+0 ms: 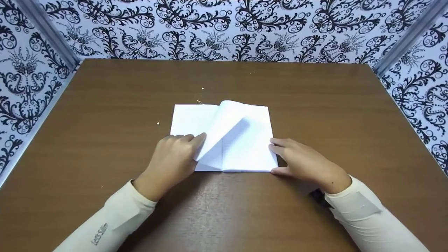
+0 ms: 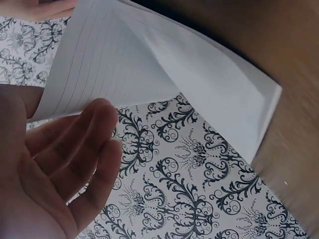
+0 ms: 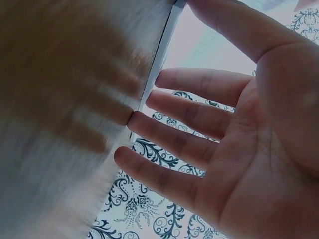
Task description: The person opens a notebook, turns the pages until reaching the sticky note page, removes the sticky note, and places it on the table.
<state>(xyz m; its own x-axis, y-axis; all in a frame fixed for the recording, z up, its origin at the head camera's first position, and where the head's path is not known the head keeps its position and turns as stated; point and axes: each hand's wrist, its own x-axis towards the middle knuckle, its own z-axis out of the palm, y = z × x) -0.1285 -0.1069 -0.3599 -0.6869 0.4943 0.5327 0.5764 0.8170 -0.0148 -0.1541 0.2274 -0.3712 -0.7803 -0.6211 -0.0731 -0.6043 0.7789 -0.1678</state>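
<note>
My left hand (image 1: 171, 157) is covering the lower left corner of the notebook (image 1: 231, 140) in the head view. Both sleeves (image 1: 122, 217) get chopped by the bottom edge, and some black thing (image 1: 319, 197) under the right one is mostly hidden, no clue what. White specks (image 1: 158, 123) on the desk (image 1: 315, 98)? Too tiny to tell. Desk's blurry in the right wrist cam.
</note>
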